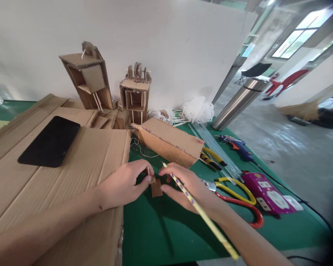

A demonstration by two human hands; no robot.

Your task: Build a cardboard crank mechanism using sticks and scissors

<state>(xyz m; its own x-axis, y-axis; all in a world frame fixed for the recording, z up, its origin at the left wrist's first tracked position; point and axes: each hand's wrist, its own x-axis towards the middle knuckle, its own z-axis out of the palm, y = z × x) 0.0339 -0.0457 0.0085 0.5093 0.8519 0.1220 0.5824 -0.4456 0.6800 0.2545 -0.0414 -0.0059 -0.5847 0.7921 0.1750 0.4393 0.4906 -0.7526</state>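
My left hand (129,184) is closed in a pinch on a short thin stick (148,170) with a small brown bit at its lower end. Just beneath the fingertips lies a small cardboard rectangle (157,190) on the green table. My right hand (188,186) holds a yellow pencil (207,218) with purple spots, carried across the hand beside the index finger. Its dark tip points up and left, while the thumb is spread toward the cardboard rectangle. Whether the right fingertips touch anything else is hidden.
A cardboard sheet (100,147) bearing a black tablet (50,142) covers the left. Behind stand two cardboard towers (134,96) and a cardboard box (169,142). Scissors (235,197), a glue gun (238,146), glue sticks (211,144) and a purple power strip (269,194) lie right.
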